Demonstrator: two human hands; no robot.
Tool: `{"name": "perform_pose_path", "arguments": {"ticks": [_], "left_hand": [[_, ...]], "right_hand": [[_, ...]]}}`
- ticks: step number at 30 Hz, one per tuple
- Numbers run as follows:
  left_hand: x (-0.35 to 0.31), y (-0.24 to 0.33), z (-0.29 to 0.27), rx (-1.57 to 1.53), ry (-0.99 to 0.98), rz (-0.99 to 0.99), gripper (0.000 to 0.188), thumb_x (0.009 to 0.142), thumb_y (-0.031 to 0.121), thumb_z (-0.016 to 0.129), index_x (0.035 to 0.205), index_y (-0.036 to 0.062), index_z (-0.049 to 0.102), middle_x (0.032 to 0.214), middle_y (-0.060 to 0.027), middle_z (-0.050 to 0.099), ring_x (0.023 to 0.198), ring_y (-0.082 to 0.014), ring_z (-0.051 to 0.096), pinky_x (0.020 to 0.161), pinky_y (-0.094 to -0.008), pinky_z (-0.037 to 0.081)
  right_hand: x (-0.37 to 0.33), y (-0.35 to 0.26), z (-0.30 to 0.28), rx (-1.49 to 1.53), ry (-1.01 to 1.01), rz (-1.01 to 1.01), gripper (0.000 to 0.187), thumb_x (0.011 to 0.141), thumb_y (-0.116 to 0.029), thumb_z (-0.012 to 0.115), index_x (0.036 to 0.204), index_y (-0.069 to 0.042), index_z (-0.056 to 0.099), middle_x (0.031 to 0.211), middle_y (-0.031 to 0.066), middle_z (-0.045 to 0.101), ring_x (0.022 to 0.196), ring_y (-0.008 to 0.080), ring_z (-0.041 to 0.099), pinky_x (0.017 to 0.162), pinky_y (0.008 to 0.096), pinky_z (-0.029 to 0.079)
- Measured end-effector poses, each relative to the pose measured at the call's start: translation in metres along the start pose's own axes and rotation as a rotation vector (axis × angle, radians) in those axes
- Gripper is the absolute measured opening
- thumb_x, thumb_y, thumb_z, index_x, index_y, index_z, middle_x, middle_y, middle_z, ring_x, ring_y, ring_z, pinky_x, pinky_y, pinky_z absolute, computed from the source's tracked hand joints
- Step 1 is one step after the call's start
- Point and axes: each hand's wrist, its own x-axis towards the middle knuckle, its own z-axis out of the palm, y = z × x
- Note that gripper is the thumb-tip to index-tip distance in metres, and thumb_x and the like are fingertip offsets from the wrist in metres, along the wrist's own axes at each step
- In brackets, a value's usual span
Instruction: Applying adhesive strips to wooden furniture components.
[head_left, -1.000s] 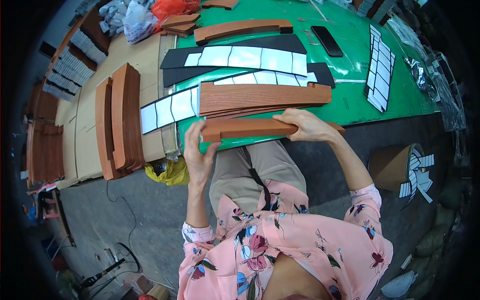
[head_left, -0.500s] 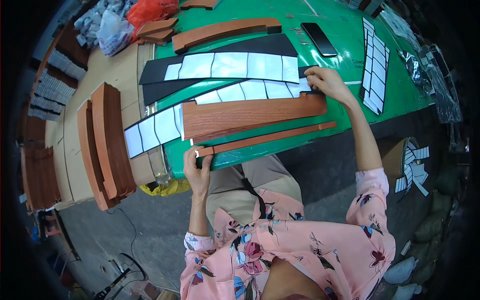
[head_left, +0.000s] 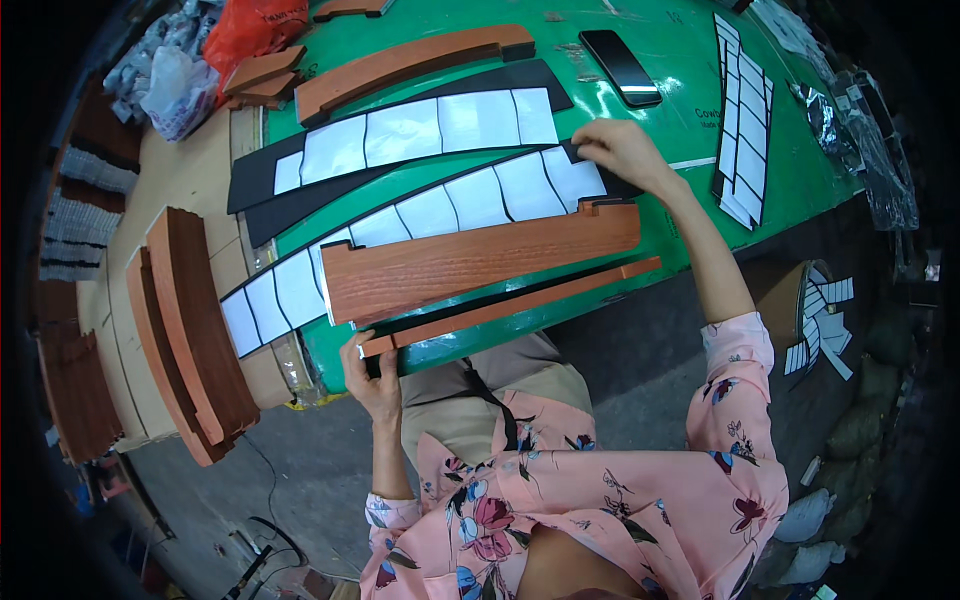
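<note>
My left hand (head_left: 377, 380) is closed on the left end of a narrow reddish-brown wooden piece (head_left: 510, 308), which lies along the table's near edge. Just beyond it rests a wider wood-grain board (head_left: 480, 260) with notched corners. That board partly covers a black strip faced with white panels (head_left: 455, 208). At the strip's upper right corner, my right hand (head_left: 622, 152) pinches with thumb and forefinger; whether it grips the black layer or the white facing is hard to make out. A second white-panelled black strip (head_left: 405, 132) lies farther back, over plain black pieces (head_left: 300, 212).
Curved wooden pieces lie on cardboard (head_left: 190, 330) at the left and on the green tabletop (head_left: 415, 70) at the back. A phone (head_left: 620, 68) and more white-panelled strips (head_left: 743, 125) are at the right. Plastic bags (head_left: 180, 95) sit back left. A bin of white scraps (head_left: 815, 315) stands right.
The whole view has shifted, so the table and its things sit farther left. Both hands stay at the same ends of their pieces, the right one slightly farther left in the picture.
</note>
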Motion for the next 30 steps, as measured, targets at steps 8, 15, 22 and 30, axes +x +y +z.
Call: {"name": "perform_pose_path", "arguments": {"ticks": [8, 15, 22, 30], "left_hand": [[-0.001, -0.001, 0.003, 0.037, 0.016, 0.015, 0.032, 0.082, 0.020, 0.068, 0.102, -0.0021, 0.057, 0.102, -0.0141, 0.058, 0.095, -0.0273, 0.055, 0.084, -0.0345, 0.042], [-0.002, 0.000, 0.004, 0.019, 0.034, -0.003, 0.033, 0.082, 0.021, 0.068, 0.102, -0.0027, 0.057, 0.101, -0.0146, 0.057, 0.093, -0.0275, 0.054, 0.084, -0.0348, 0.042], [0.000, 0.001, -0.001, 0.067, 0.016, 0.035, 0.030, 0.081, 0.018, 0.068, 0.101, -0.0016, 0.058, 0.100, -0.0149, 0.058, 0.094, -0.0279, 0.055, 0.083, -0.0351, 0.043], [0.008, 0.013, -0.002, 0.024, -0.024, 0.076, 0.027, 0.075, 0.002, 0.068, 0.100, -0.0013, 0.060, 0.098, -0.0109, 0.059, 0.091, -0.0220, 0.057, 0.081, -0.0290, 0.044]], "right_hand": [[0.003, 0.015, 0.016, -0.347, 0.010, -0.517, 0.013, 0.072, -0.007, 0.065, 0.082, -0.002, 0.058, 0.080, 0.0110, 0.057, 0.078, 0.0287, 0.060, 0.065, 0.0391, 0.050], [0.003, 0.025, 0.020, -0.394, 0.054, -0.626, 0.011, 0.073, -0.007, 0.060, 0.083, -0.002, 0.057, 0.080, 0.0124, 0.058, 0.075, 0.0271, 0.060, 0.063, 0.0381, 0.051], [0.005, 0.012, 0.003, 0.527, -0.037, 0.224, 0.017, 0.092, -0.019, 0.049, 0.097, -0.004, 0.055, 0.094, 0.0064, 0.065, 0.086, 0.0156, 0.063, 0.075, 0.0308, 0.051], [-0.068, -0.063, -0.013, 1.106, 0.046, 0.128, 0.025, 0.093, -0.011, 0.049, 0.115, 0.002, 0.052, 0.098, 0.0112, 0.062, 0.090, 0.0158, 0.062, 0.080, 0.0247, 0.054]]}}
